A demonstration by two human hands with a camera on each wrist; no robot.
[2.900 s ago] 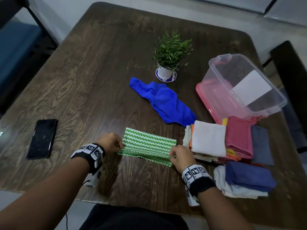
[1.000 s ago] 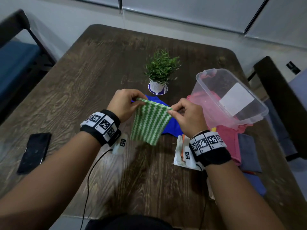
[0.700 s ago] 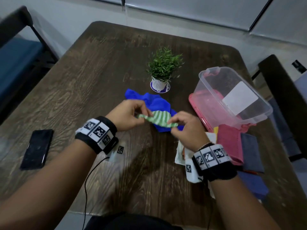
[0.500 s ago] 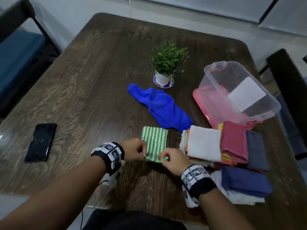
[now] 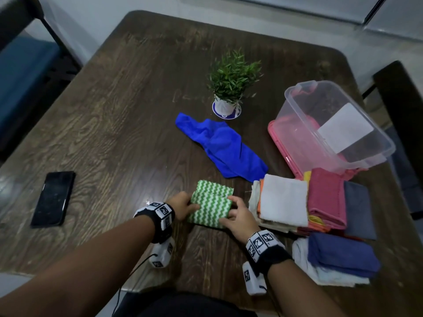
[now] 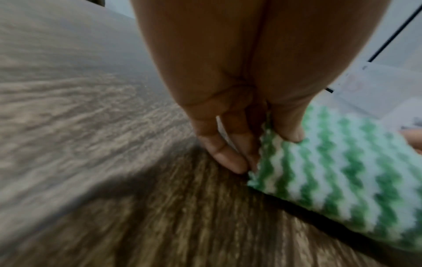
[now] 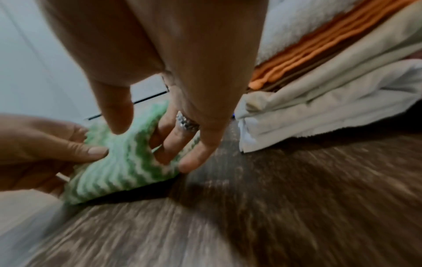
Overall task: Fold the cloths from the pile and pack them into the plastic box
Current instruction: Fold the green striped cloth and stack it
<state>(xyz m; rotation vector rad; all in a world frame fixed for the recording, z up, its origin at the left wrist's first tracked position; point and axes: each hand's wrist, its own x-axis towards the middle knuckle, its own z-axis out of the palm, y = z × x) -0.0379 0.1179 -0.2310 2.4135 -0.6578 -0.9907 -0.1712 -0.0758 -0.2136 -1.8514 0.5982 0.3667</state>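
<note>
Progress: the green-and-white cloth (image 5: 209, 205) is being folded into a small rectangle near the worktop's (image 5: 114, 124) front edge; folded cloths (image 5: 304, 202) are being kept stacked toward the front right corner, none yet packed.
Left hand (image 5: 182, 205): thumb and fingers are being pinched on the cloth's left edge.
Right hand (image 5: 238, 215): fingers are being curled around the right edge.
Remaining: the blue cloth (image 5: 219, 148) is lying crumpled mid-worktop, unfolded; the plastic box (image 5: 366, 124), seemingly empty, is sitting tilted at the right edge.
Materials: zigzag-ribbed weave, plush; box clear, rigid, on something pink; worktop dark, grained wood.
</note>
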